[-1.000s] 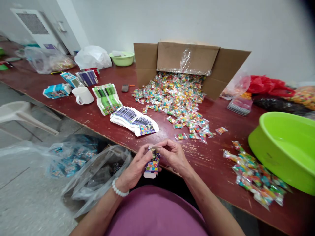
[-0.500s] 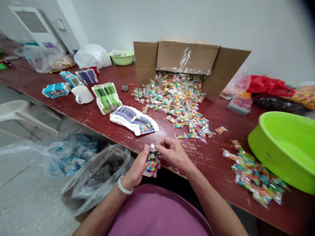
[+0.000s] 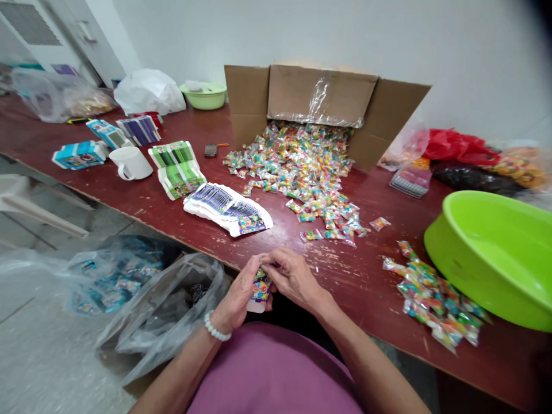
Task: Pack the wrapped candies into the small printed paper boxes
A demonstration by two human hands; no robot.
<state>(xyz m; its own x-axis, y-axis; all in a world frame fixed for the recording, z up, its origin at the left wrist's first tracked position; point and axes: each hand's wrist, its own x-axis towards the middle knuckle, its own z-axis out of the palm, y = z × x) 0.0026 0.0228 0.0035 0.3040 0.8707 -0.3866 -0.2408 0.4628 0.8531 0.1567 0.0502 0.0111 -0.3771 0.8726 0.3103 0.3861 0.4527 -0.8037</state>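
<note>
one long red worktop (image 3: 181, 221) fills the frame, with an open cardboard carton (image 3: 319, 98) on its side spilling wrapped candies (image 3: 297, 167) towards the near edge. a lime-green basin (image 3: 495, 253) stands at the right beside a smaller candy heap (image 3: 435, 299); a fanned stack of flat printed cartons (image 3: 226, 208) lies near the middle. below the worktop edge, the left hand (image 3: 239, 293) holds a small colourful box (image 3: 260, 289) upright, its grip wrapped round the box's side. the right hand (image 3: 293, 276) pinches the top flap. against a second ago, the box sits lower and closer to the body, and the flap appears pressed down, which suggests the box is being closed.
</note>
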